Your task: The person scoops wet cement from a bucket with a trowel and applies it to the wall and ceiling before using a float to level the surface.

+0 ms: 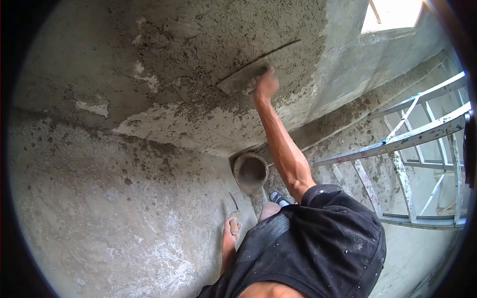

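Note:
My right hand grips a long plastering trowel, its blade lying against the rough wet plaster on the wall in front. Lower down, my left hand is wrapped round the wooden handle of a small hand trowel. That trowel's blade is seen nearly edge-on and points away from me. Between my two arms stands a round bucket, its rim crusted with mortar. What lies inside it looks grey and is hard to make out.
A paint-spattered metal ladder stands to the right. A bright opening is at the upper right. On the left, a grey wall carries splashes and whitish patches. A ledge runs along the wall base; my foot shows near the bucket.

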Demonstrator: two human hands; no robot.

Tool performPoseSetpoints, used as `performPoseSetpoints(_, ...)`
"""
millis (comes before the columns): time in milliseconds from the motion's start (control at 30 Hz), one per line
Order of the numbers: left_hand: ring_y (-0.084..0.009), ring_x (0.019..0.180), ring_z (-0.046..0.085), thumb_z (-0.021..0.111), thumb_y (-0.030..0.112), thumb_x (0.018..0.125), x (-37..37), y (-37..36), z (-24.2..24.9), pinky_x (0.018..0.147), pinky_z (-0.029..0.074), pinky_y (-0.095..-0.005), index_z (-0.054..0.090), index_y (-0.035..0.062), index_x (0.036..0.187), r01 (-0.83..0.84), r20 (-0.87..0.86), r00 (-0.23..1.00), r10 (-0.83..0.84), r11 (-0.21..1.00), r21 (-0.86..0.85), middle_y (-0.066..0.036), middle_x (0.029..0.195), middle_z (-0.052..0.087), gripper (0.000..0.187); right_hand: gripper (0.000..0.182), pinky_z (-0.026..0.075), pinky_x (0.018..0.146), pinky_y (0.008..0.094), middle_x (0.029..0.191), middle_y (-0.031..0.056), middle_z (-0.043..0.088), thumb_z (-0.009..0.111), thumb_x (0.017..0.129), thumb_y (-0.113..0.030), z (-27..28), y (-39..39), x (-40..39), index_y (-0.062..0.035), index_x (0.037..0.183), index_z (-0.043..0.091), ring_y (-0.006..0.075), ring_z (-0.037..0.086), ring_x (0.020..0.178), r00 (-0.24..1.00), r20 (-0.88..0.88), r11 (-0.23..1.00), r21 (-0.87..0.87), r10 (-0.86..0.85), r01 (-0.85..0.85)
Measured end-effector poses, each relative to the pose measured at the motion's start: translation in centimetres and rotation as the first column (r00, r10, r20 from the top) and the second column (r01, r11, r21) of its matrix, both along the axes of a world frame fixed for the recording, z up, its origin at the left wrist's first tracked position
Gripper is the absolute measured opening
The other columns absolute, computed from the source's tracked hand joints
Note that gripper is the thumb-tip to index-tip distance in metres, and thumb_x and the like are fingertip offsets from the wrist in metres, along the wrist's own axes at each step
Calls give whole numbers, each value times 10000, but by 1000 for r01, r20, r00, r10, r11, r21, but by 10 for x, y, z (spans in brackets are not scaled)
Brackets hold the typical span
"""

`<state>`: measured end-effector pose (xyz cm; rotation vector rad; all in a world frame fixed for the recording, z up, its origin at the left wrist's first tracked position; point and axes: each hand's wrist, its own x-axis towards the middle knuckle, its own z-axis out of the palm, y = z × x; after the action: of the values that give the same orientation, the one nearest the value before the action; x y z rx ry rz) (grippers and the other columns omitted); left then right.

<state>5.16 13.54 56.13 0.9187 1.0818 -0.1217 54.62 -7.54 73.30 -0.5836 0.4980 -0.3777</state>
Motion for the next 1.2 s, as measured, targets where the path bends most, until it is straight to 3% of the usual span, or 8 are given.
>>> performPoseSetpoints(167, -152, 812, 494, 601, 324, 817, 2, -13, 46, 706, 437, -226, 493, 103, 1032, 355, 68, 917, -393, 883, 308, -34, 881, 472, 327, 397, 410, 388, 335, 554, 74, 465, 457, 915, -339, 49, -4, 0, 2, 714, 433, 179, 478, 439, 1000, -1, 989, -147, 4, -4)
performPoseSetpoints(267, -138, 868, 473, 566, 194, 858, 5, -20, 57, 743, 415, -223, 442, 118, 1120, 327, 98, 934, -343, 934, 145, -36, 899, 472, 300, 408, 411, 385, 331, 548, 74, 465, 462, 908, -334, 72, -8, -2, 10, 689, 435, 180, 488, 439, 1000, 27, 983, -181, -8, 13)
performPoseSetpoints(333, -128, 856, 471, 530, 67, 867, 4, -29, 70, 739, 418, -233, 391, 124, 1167, 497, 13, 822, -569, 728, 471, -45, 904, 474, 336, 413, 411, 383, 330, 547, 75, 465, 463, 906, -328, 83, -13, -2, 15, 679, 436, 181, 493, 439, 998, 54, 982, -187, -17, 27)
performPoseSetpoints(833, -144, 764, 469, 516, 122, 878, -6, -23, 59, 726, 420, -269, 389, 91, 1103, 637, -292, 682, -671, 349, 687, -60, 837, 477, 260, 458, 428, 377, 333, 524, 139, 507, 437, 909, -280, 158, -40, 5, 67, 612, 469, 211, 530, 420, 980, 199, 947, -316, -1, 65)
performPoseSetpoints(867, -144, 764, 469, 516, 122, 878, -7, -22, 55, 726, 420, -269, 389, 91, 1103, 631, -284, 686, -670, 353, 690, -60, 837, 477, 260, 458, 428, 377, 333, 524, 139, 507, 437, 909, -280, 161, -42, 6, 67, 612, 469, 211, 530, 420, 978, 207, 946, -319, 2, 66)
performPoseSetpoints(1000, -115, 727, 480, 536, 279, 870, 4, -25, 58, 674, 413, -237, 474, 99, 1038, 382, 85, 895, -437, 852, 357, -31, 760, 459, 254, 395, 392, 345, 327, 546, 117, 490, 439, 906, -256, 156, -31, 9, 36, 640, 442, 190, 501, 415, 973, 219, 911, -412, 69, 28)
performPoseSetpoints(1067, -107, 720, 485, 531, 332, 869, 10, -27, 71, 652, 407, -226, 503, 102, 1015, 302, 54, 947, -316, 935, 184, -23, 738, 454, 274, 436, 394, 348, 324, 515, 95, 491, 417, 931, -279, 157, -16, -4, 58, 661, 483, 177, 509, 401, 981, 168, 838, -546, 94, 13)
performPoseSetpoints(1200, -115, 726, 504, 522, 422, 852, 21, -20, 63, 623, 398, -221, 533, 99, 989, 337, 77, 928, -365, 908, 248, -31, 769, 505, 351, 447, 399, 353, 320, 517, 94, 498, 417, 930, -286, 190, -13, -10, 67, 668, 499, 176, 515, 402, 973, 196, 872, -490, 123, -12)
